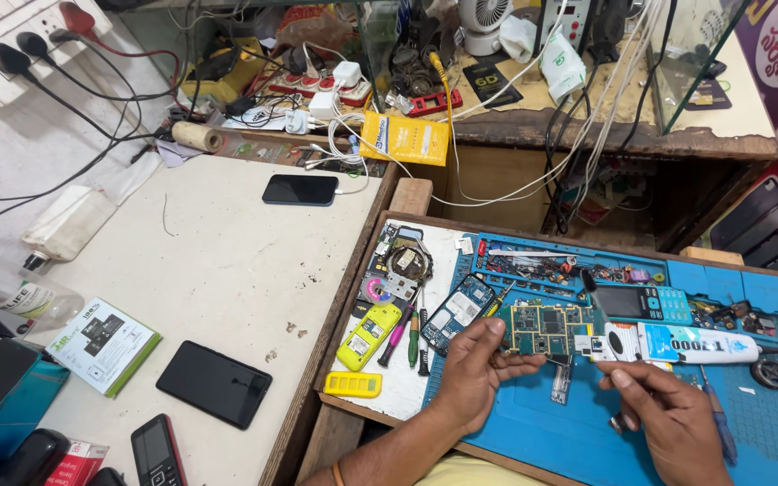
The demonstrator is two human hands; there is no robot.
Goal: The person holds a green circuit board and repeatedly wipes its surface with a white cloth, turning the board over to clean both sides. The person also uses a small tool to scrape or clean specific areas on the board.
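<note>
Basically left hand pinches a green circuit board by its edge over the blue mat; right hand grips a white glue tube just beside it. Screwdrivers and yellow phone crowd the left; mat below hands open.

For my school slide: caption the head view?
Left hand holds a green circuit board; right hand holds a white tube.
</note>
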